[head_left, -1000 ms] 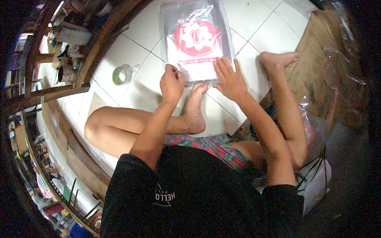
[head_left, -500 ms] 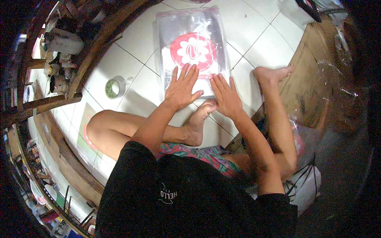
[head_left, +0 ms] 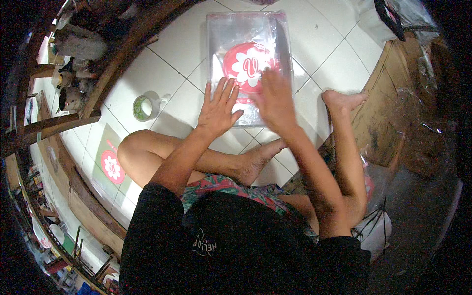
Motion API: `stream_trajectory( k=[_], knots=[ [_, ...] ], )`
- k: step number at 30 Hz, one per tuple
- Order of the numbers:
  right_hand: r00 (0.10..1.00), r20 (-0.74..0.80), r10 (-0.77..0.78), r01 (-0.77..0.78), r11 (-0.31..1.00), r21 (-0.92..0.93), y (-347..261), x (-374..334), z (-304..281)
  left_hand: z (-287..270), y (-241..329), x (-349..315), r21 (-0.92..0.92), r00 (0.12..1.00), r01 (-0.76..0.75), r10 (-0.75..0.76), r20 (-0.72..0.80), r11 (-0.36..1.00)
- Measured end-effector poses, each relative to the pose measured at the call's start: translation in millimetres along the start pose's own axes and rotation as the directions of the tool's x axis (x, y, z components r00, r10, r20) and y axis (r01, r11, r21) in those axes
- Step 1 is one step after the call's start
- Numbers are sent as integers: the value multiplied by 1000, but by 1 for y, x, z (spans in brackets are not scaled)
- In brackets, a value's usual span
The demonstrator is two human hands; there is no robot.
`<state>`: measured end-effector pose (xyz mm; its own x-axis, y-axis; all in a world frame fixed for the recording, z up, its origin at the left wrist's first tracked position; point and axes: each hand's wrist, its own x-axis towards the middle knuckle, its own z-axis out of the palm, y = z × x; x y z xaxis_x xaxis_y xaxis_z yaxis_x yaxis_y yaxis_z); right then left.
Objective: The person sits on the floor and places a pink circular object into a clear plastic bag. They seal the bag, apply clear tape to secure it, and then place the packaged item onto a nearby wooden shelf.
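One splayed left hand (head_left: 215,110), one outstretched right hand (head_left: 276,102) over plastic packet (head_left: 241,54); tape roll (head_left: 137,110), foot (head_left: 253,164) nearby.

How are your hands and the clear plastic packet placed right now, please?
Left hand open, right hand blurred, both over near half of plastic packet. Packet flat on tiled floor. Tape roll lies apart, to the left.

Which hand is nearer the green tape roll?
Left. The left hand is to the right of the tape roll, apart from it, at the lower left of the plastic. The right hand, blurred, is farther right, at the plastic's lower right.
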<state>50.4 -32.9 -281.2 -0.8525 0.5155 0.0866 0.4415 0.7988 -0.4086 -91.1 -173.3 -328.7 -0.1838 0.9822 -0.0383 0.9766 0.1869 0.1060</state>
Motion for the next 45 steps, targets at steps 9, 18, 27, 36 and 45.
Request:
stream_trajectory(
  k=[9, 18, 27, 36, 45],
  knots=[
    [991, 81, -110, 125, 969, -211, 31, -5, 34, -2, -6, -2, -86, 1000, -13, 14, 22, 996],
    [998, 15, -65, 67, 987, -144, 43, 15, 20, -23, -25, 24, -270, 999, 6, -17, -38, 963],
    [999, 29, -23, 31, 951, -308, 80, 107, 37, 0, -86, 128, -166, 968, 135, -165, -188, 977],
    [997, -54, 50, -59, 983, -175, 84, 105, 18, 24, -99, 115, -524, 911, 102, -291, -293, 845],
    [617, 399, 678, -757, 374, 535, 147, 98, 10, 9, -106, 115, -824, 639, 486, -526, 562, -291]
  ],
)
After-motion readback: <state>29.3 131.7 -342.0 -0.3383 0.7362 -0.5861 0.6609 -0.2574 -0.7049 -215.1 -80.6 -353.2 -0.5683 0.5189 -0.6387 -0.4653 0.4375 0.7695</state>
